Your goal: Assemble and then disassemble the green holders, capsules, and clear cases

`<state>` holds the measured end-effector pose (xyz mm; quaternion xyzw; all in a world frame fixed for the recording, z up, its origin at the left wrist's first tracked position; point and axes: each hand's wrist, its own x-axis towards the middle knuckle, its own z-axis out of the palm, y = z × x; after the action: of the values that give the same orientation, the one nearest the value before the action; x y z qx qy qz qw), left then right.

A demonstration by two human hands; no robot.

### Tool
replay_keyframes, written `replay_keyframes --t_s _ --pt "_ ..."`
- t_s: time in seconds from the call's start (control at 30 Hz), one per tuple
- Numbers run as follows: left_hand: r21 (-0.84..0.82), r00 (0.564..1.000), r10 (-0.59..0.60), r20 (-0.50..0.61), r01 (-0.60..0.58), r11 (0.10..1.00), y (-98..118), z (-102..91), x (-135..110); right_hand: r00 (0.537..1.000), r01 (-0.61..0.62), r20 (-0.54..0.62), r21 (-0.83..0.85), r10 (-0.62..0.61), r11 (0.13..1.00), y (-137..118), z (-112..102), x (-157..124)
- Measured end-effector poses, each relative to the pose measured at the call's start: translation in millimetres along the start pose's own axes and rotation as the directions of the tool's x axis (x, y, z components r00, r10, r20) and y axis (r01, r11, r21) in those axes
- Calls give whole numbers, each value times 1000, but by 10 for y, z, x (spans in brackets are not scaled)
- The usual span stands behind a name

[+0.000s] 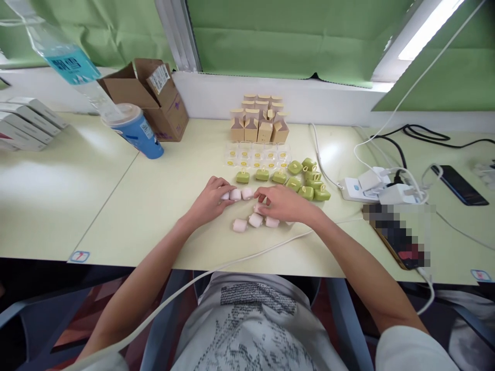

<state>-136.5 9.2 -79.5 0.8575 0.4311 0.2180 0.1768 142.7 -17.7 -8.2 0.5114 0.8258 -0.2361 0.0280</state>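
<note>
"Printed shirt is closest; where are pink blocks?"
"In front of the green blocks; left hand bends round one, right hand over another; can't tell if they grip."

Big Chinese chars on btl. label; txt on shirt illegible
</note>
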Motion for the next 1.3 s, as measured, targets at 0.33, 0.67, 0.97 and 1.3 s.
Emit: replay_keyframes --t_s 0.33,0.67,0.97,1.3 --pt "-23 999 -12 35 13 1000 -47 5 39 968 -143 -205 33 147 989 50 22 33" --pt "-12 999 35 16 -35 999 -56 14 69 997 -1 -72 -171 -12 985 -42 55 287" --pt "151 996 24 83 -36 988 78 38 147 993 -81 -103 -340 48 937 -39 109 171" --pt "105 991 119 67 -125 987 7 109 140 989 -96 -139 -343 50 935 -39 280 152"
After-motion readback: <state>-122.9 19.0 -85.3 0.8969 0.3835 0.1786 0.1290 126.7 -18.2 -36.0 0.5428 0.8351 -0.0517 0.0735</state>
